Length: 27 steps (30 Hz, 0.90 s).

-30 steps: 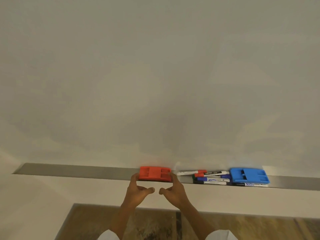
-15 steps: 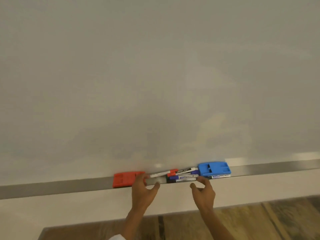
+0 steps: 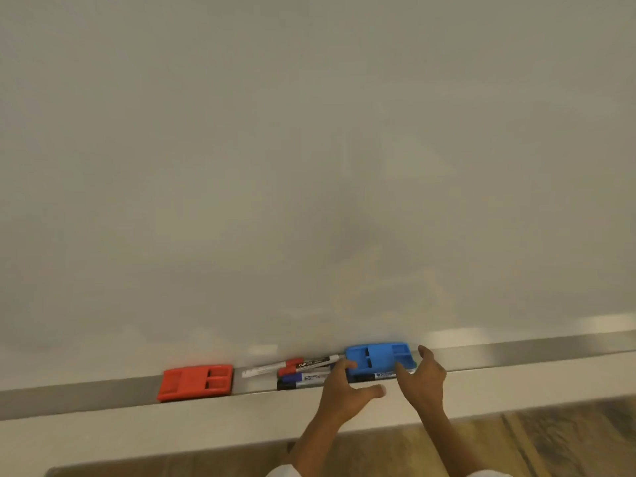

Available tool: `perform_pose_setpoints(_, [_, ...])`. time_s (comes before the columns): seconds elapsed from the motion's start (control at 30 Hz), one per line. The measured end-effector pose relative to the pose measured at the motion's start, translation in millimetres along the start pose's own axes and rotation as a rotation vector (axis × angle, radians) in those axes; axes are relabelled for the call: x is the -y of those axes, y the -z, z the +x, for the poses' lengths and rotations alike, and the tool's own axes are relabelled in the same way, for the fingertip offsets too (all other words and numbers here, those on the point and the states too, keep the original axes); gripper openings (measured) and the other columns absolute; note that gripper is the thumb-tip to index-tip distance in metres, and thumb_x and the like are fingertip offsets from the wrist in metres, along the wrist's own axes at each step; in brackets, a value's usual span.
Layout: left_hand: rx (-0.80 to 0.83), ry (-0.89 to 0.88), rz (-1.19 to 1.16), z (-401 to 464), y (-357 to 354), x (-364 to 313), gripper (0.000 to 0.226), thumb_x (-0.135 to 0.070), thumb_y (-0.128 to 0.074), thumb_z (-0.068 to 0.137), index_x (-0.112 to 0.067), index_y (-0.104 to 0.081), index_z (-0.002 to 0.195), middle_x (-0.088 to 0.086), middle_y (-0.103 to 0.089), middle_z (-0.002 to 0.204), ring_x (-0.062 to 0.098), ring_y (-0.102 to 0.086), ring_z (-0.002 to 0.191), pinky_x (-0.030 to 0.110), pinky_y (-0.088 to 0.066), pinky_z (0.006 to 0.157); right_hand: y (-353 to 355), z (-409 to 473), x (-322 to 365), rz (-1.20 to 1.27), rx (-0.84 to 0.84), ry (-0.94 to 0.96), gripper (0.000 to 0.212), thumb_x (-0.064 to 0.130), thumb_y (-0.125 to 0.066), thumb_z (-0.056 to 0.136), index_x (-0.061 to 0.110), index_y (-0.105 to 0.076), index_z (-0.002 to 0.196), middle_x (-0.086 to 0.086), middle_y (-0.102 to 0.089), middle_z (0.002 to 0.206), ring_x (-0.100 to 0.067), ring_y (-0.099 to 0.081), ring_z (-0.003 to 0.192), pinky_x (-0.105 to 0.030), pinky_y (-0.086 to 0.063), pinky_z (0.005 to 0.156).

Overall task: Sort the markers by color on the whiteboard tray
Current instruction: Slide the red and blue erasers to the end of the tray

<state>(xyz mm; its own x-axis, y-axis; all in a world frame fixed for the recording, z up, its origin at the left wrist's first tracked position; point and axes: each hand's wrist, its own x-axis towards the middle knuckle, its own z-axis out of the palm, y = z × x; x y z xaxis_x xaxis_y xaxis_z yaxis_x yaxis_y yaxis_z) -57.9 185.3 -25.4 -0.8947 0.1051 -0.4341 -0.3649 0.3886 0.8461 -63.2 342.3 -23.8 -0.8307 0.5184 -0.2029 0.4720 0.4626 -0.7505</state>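
Note:
Several markers (image 3: pixel 303 370) with red, black and blue caps lie in a loose pile on the grey whiteboard tray (image 3: pixel 86 395). A blue eraser (image 3: pixel 378 359) sits on the right end of the pile, and one marker (image 3: pixel 383 375) pokes out under it. My left hand (image 3: pixel 346 390) reaches the eraser's left edge with its fingers apart. Spread open, my right hand (image 3: pixel 421 375) has its fingers at the eraser's right end and front. Neither hand holds anything.
A red eraser (image 3: pixel 196 382) lies on the tray left of the markers, with a short gap between. The whiteboard (image 3: pixel 309 166) fills the view above. Below the tray are a white ledge (image 3: pixel 172 432) and wooden floor (image 3: pixel 550 438).
Both hands have moved right along the tray, from the red eraser past the markers to the blue eraser. The red eraser stays where it was left. The view has swung.

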Motion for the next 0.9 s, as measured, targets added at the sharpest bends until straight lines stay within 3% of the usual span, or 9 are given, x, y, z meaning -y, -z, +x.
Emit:
perform_pose_setpoints(0.13, [-0.010,0.038,0.016,4,-17,-7,0.085,-0.047,-0.083,0.057,-0.026,-0.043,0.129,-0.006,-0.047,0.130,0.015,-0.048,0.118,0.027,-0.043,0.100,0,5,-5,0.036,0.054,0.060,0.062,0.011,-0.072,0.080,0.001,-0.042,0.133,-0.019,-0.057,0.128,-0.034,-0.054,0.118,-0.042,-0.047,0.096])
perform_pose_setpoints(0.23, [-0.054,0.033,-0.021,2,-22,-10,0.081,-0.043,-0.084,0.059,-0.029,-0.042,0.127,-0.007,-0.047,0.128,0.016,-0.048,0.119,0.028,-0.044,0.100,4,8,-7,0.036,0.060,0.081,0.057,0.010,-0.072,0.080,0.004,-0.044,0.130,-0.017,-0.059,0.124,-0.033,-0.056,0.113,-0.041,-0.048,0.094])
perform_pose_setpoints(0.4, [-0.131,0.045,-0.077,-15,-16,-9,0.079,-0.043,-0.084,0.062,-0.037,-0.038,0.127,-0.015,-0.042,0.129,0.014,-0.045,0.125,0.030,-0.043,0.106,4,-15,-6,0.022,0.046,0.089,0.059,0.015,-0.076,0.076,0.010,-0.046,0.128,-0.014,-0.057,0.122,-0.033,-0.044,0.117,-0.044,-0.042,0.095])
perform_pose_setpoints(0.53, [-0.282,0.085,-0.050,-39,16,8,0.075,-0.038,-0.083,0.067,-0.041,-0.034,0.124,-0.020,-0.030,0.116,0.010,-0.043,0.119,0.029,-0.043,0.106,-22,-57,2,0.046,0.175,0.091,0.066,0.014,-0.080,0.069,0.016,-0.047,0.127,-0.015,-0.054,0.120,-0.031,-0.039,0.115,-0.045,-0.043,0.096])
perform_pose_setpoints(0.67, [-0.406,0.089,-0.051,-65,75,45,0.076,-0.037,-0.084,0.061,-0.036,-0.039,0.122,-0.014,-0.044,0.123,0.011,-0.046,0.118,0.031,-0.044,0.104,-65,-104,28,0.112,0.327,0.089,0.068,0.014,-0.081,0.067,0.027,-0.045,0.123,-0.011,-0.047,0.120,-0.016,-0.040,0.102,-0.039,-0.045,0.096])
perform_pose_setpoints(0.77, [-0.512,0.099,-0.033,-83,125,72,0.076,-0.032,-0.085,0.059,-0.028,-0.044,0.123,-0.006,-0.051,0.122,0.015,-0.050,0.118,0.034,-0.044,0.104,-100,-139,56,0.109,0.426,0.181,0.068,0.029,-0.080,0.063,0.033,-0.043,0.121,-0.005,-0.048,0.119,-0.016,-0.043,0.106,-0.036,-0.045,0.096])
perform_pose_setpoints(0.83, [-0.575,0.106,-0.024,-93,159,86,0.075,-0.029,-0.086,0.059,-0.029,-0.045,0.121,-0.006,-0.051,0.119,0.016,-0.051,0.116,0.033,-0.044,0.103,-128,-163,71,0.134,0.467,0.297,0.075,0.052,-0.066,0.054,0.029,-0.045,0.122,-0.002,-0.051,0.118,-0.018,-0.043,0.106,-0.028,-0.040,0.091])
perform_pose_setpoints(0.9, [-0.632,0.126,-0.019,-100,193,98,0.074,-0.027,-0.085,0.060,-0.030,-0.043,0.121,-0.007,-0.048,0.118,0.017,-0.050,0.115,0.034,-0.044,0.102,-155,-188,90,0.160,0.504,0.360,0.080,0.060,-0.050,0.047,0.031,-0.043,0.121,0.001,-0.050,0.120,-0.015,-0.041,0.107,-0.018,-0.031,0.091])
